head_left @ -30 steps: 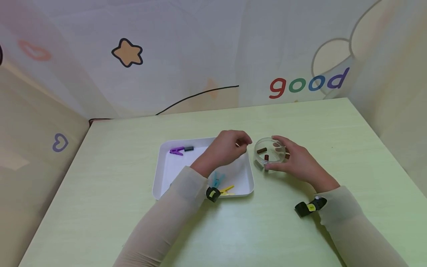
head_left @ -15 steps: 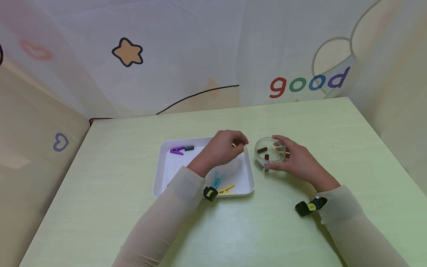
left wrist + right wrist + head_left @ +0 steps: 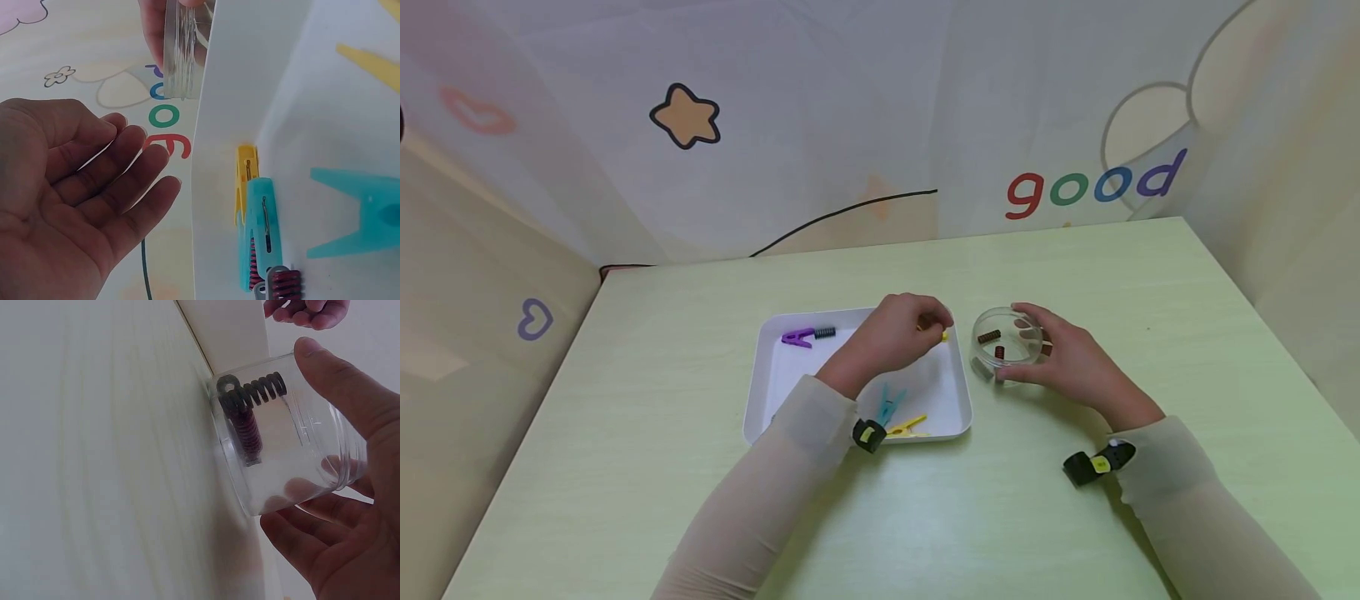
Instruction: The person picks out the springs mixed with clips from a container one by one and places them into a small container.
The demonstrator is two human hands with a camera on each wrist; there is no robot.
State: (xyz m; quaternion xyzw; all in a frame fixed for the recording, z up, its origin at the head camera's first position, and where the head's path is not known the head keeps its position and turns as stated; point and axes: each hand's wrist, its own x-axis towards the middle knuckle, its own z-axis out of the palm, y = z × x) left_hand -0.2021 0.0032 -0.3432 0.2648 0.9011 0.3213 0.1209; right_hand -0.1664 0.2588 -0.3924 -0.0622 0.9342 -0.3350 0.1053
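Observation:
My right hand (image 3: 1071, 362) grips a clear round jar (image 3: 1027, 343), its thumb on one side and fingers on the other. The jar stands on the table with several dark coil springs (image 3: 249, 434) inside. To its left, over the right part of a white tray (image 3: 765, 367), hovers my left hand (image 3: 887, 337). Palm and loosely bent fingers show in the left wrist view, with nothing seen in them. Inside the tray lie a purple clothespin (image 3: 797, 337), turquoise clothespins (image 3: 262, 219) and yellow ones (image 3: 910, 425). My left forearm hides part of the tray.
A dark coil spring (image 3: 824, 332) lies against the purple clothespin in the tray. Dark red coils (image 3: 287, 284) sit by the turquoise clothespin at the tray wall. The pale green table (image 3: 625, 400) ends at a printed curtain (image 3: 850, 108) behind and on both sides.
My left hand has drifted a little left, away from the jar and further over the tray; a bit of yellow clothespin now shows beyond its fingertips. My right hand and the jar have stayed put.

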